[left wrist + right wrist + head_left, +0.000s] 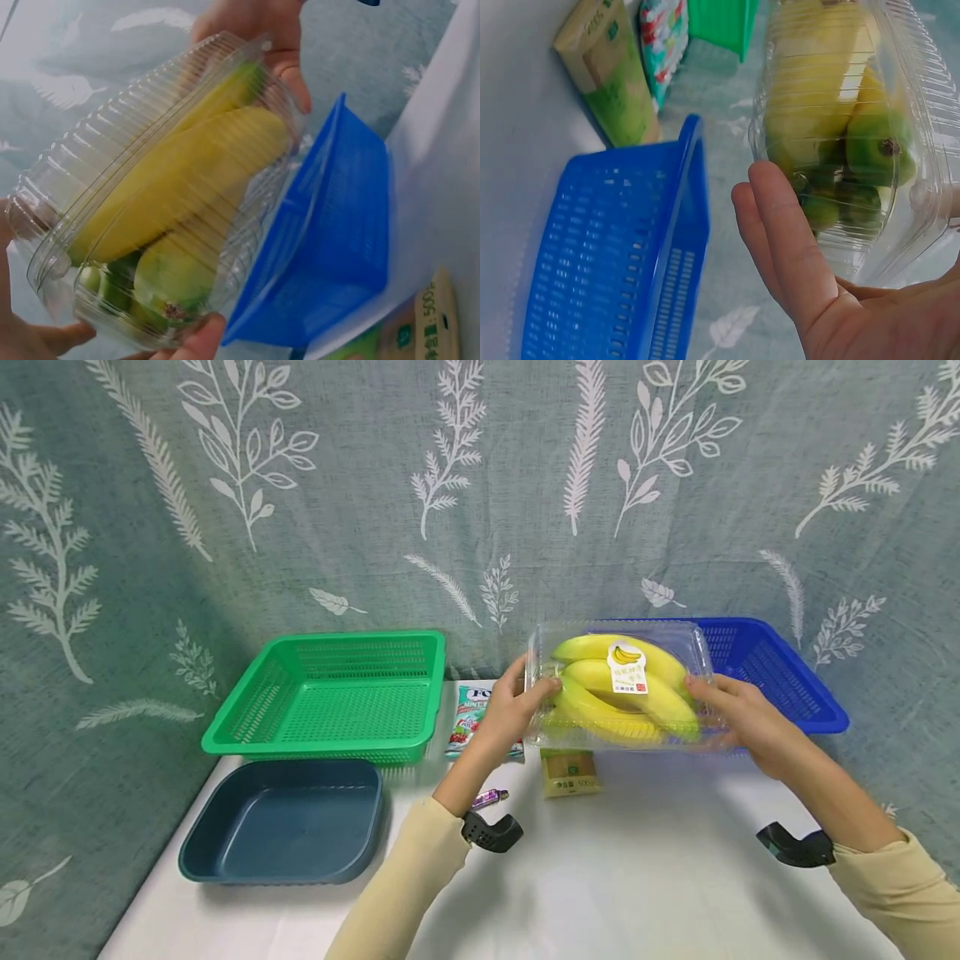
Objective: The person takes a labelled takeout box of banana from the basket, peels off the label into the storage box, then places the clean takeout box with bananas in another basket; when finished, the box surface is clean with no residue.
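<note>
A clear plastic box of bananas with a white label is held up in front of the blue basket. My left hand grips its left end, thumb on the near side. At the other end my right hand holds the box, its thumb near the corner. In the left wrist view yellow bananas with green ends show through the ribbed plastic box. The right wrist view shows fingers against the end of the box, beside the blue basket. The box hides part of the basket.
A green basket stands at the back left, with a dark blue tub before it. Between the baskets lie a mint candy bag, a small purple wrapped item and a beige 500 g package. A patterned curtain hangs behind.
</note>
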Demonstrator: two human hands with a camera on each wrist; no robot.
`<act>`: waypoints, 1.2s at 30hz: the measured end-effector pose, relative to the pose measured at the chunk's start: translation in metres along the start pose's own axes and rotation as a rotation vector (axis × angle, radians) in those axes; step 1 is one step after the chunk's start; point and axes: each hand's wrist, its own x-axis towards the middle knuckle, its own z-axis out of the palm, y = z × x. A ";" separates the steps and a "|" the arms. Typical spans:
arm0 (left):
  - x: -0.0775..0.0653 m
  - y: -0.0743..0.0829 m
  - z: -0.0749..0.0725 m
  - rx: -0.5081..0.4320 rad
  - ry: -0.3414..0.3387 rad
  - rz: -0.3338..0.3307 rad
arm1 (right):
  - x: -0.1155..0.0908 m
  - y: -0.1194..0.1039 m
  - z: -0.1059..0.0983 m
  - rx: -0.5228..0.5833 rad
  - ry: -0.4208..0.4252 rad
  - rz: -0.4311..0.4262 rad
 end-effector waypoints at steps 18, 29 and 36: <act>-0.043 -0.011 -0.026 0.025 -0.015 0.053 | -0.014 0.005 0.034 -0.004 -0.014 -0.040; -0.072 -0.015 -0.036 0.026 0.019 0.031 | -0.026 0.006 0.053 0.007 -0.027 -0.066; -0.093 -0.021 -0.044 0.062 0.030 0.027 | -0.035 0.007 0.070 -0.001 -0.055 -0.030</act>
